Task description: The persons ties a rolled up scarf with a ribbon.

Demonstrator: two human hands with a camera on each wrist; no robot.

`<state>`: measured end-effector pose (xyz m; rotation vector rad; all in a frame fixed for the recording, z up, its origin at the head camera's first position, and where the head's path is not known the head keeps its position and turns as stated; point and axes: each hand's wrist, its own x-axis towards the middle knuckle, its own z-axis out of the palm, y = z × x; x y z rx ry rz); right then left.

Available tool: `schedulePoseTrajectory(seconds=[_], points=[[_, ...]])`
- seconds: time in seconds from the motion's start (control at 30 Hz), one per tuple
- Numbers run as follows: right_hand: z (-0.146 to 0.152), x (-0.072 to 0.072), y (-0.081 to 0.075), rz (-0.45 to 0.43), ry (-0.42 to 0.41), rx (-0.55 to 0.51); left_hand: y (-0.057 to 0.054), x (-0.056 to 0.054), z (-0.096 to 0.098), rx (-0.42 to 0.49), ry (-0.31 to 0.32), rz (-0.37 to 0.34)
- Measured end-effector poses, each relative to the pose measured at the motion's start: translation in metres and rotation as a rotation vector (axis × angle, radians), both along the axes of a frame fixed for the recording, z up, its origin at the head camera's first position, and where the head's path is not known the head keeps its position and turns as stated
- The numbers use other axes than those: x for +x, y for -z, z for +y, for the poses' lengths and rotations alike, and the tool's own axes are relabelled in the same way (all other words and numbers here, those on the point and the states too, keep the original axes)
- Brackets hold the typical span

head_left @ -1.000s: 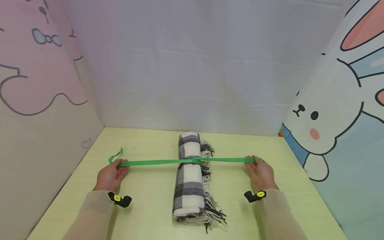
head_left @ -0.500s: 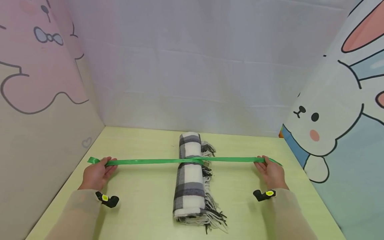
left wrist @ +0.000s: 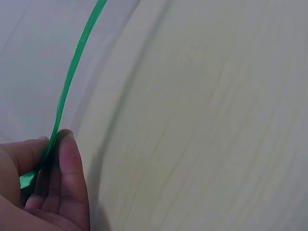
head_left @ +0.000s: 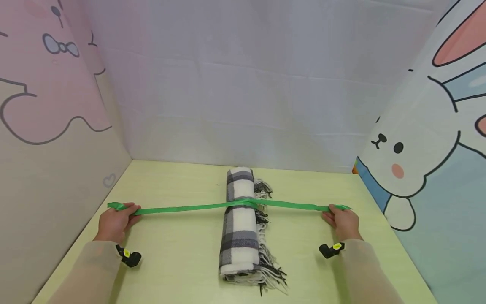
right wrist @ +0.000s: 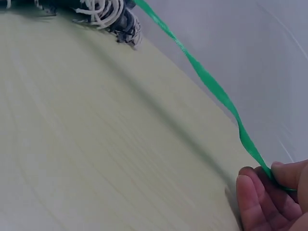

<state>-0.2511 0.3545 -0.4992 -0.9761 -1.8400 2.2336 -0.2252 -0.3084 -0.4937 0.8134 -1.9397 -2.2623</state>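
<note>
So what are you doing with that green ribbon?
A person is pulling a green ribbon tight around the middle of a rolled-up checked scarf lying on the yellow-green table. The left hand pinches one end of the ribbon and the right hand pinches the other, far out to each side. The ribbon crosses over itself on top of the scarf, stretched out in a nearly straight line.

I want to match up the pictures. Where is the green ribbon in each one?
Head: the green ribbon runs straight across the middle, over the rolled scarf.
Left wrist: it slants from the top edge down to the fingers.
Right wrist: it slants from the top to the lower right.
Shared landmark: the yellow-green table.
</note>
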Motion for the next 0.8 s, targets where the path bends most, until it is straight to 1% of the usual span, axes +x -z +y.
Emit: schedulePoseTrajectory(seconds=[0.1, 0.2, 0.3, 0.33, 0.37, 0.43, 0.53, 0.7, 0.8], points=[[-0.001, -0.002, 0.004, -0.024, -0.011, 0.109, 0.002, -0.002, 0.0, -0.065, -0.009, 0.018], [0.001, -0.002, 0.004, -0.042, -0.05, 0.239, 0.005, -0.003, 0.0, -0.114, -0.035, 0.023], [0.005, 0.0, 0.004, -0.049, -0.098, 0.412, 0.007, -0.003, -0.003, -0.149, -0.079, 0.019], [0.006, 0.001, 0.004, -0.057, -0.111, 0.479, 0.007, -0.002, -0.004, -0.191, -0.089, 0.01], [0.008, 0.002, 0.004, -0.062, -0.12, 0.531, 0.007, -0.002, -0.004, -0.239, -0.099, -0.001], [0.01, 0.003, 0.004, -0.079, -0.127, 0.624, 0.005, -0.001, -0.006, -0.306, -0.117, -0.02], [0.011, 0.004, 0.005, -0.107, -0.116, 0.685, 0.0, 0.0, -0.006, -0.397, -0.138, -0.063], [0.011, 0.005, 0.004, -0.116, -0.095, 0.725, -0.007, 0.001, -0.001, -0.407, -0.183, -0.067], [0.013, 0.004, 0.006, -0.113, -0.089, 0.724, -0.009, 0.001, 0.001, -0.428, -0.191, -0.059]])
